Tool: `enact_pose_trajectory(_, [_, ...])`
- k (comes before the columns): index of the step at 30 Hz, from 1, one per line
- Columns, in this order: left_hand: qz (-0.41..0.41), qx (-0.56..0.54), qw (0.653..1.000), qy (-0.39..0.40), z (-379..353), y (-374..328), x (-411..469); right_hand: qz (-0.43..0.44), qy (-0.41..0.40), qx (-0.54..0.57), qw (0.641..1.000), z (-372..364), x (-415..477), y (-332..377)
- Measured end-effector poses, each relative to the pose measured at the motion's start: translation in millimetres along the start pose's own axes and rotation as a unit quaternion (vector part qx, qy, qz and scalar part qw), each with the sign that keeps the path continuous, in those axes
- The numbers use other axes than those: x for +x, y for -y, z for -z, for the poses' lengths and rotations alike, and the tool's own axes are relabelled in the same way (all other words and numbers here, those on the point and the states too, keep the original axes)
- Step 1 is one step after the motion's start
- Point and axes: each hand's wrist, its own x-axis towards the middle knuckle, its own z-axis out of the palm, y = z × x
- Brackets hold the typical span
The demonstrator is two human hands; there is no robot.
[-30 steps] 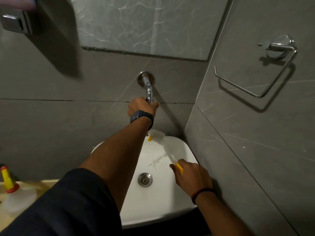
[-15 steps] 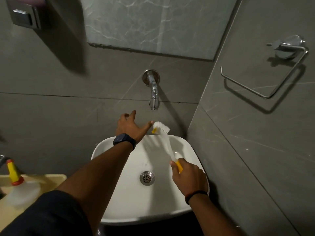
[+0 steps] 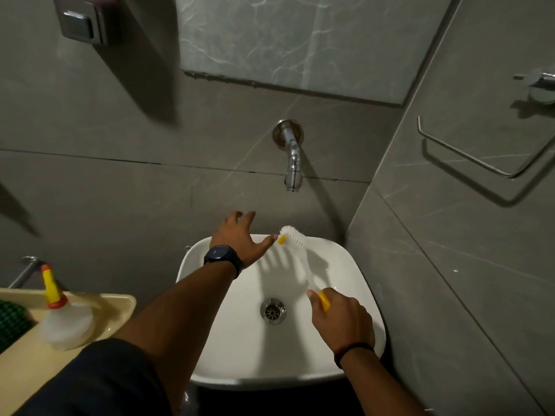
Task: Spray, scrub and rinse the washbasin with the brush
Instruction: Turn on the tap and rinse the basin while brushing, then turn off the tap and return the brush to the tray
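Note:
The white washbasin (image 3: 354, 283) hangs in the corner, with a round metal drain (image 3: 272, 310) in its bowl. My right hand (image 3: 341, 321) grips the yellow end of a white brush (image 3: 303, 259). Its bristled head rests at the basin's back rim. My left hand (image 3: 240, 237), with a dark watch on the wrist, hovers over the back left rim with fingers spread, its thumb close to the brush head. A chrome tap (image 3: 292, 159) juts from the wall above the basin; no water shows under it.
A clear bottle with a yellow and red nozzle (image 3: 61, 313) stands on a cream surface (image 3: 99, 322) at the left, beside something green (image 3: 10, 322). A wire towel ring (image 3: 468, 157) is on the right wall. A mirror (image 3: 300, 40) and a metal box (image 3: 81, 22) are above.
My left hand has let go of the tap and dropped to the basin's back rim, fingers now apart. My right hand still holds the brush in about the same place.

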Motion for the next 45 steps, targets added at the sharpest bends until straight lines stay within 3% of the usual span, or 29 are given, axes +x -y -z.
enact_pose_trajectory(5, [0.002,0.047,0.999,0.017,7.2,40.6,-37.3,0.005,-0.035,0.088,0.995,-6.0,-4.7,22.9])
enact_pose_trajectory(10, [0.12,0.028,0.991,-0.049,44.6,130.6,-98.6,0.09,-0.012,0.218,0.972,-28.7,-13.0,94.8])
enact_pose_trajectory(17, [0.321,0.065,0.931,-0.161,107.6,276.8,-200.1,0.303,0.154,0.274,0.9,-95.6,-61.6,247.7])
enact_pose_trajectory(20, [0.398,0.078,0.897,-0.176,118.7,327.9,-237.9,0.386,0.218,0.227,0.867,-139.9,-86.1,296.7])
enact_pose_trajectory(25, [0.479,0.114,0.857,-0.15,122.3,398.7,-279.8,0.435,0.339,0.126,0.825,-224.1,-116.4,345.8])
enact_pose_trajectory(34, [0.455,0.145,0.874,-0.089,94.3,459.9,-284.8,0.503,0.397,-0.006,0.767,-320.1,-140.8,369.1])
enact_pose_trajectory(45, [0.454,0.165,0.873,-0.066,69.7,474.8,-282.8,0.504,0.437,-0.031,0.744,-362.6,-154.7,377.1])
